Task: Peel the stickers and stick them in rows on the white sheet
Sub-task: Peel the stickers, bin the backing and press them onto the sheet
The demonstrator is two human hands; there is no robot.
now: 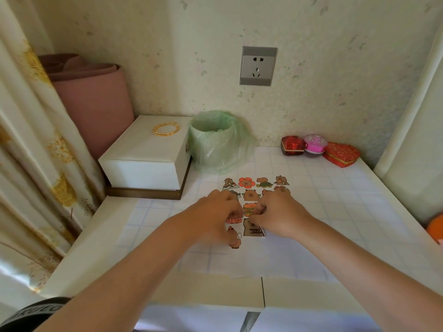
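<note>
Mid-frame, above the white sheet point(268, 250) and its rows of stickers point(245, 182), the right hand point(279, 213) pinches a bear sticker point(253, 230), probably for peeling. The left hand point(219, 210) is curled beside it; I cannot tell whether it grips anything.

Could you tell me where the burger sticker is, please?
In the head view, the burger sticker lies mid-table between the left hand and right hand, just beyond the capybara sticker the right hand pinches.

The 2 arms reach forward, left hand point(215, 212) and right hand point(279, 213) close together, fingers point(261, 206) curled.
</note>
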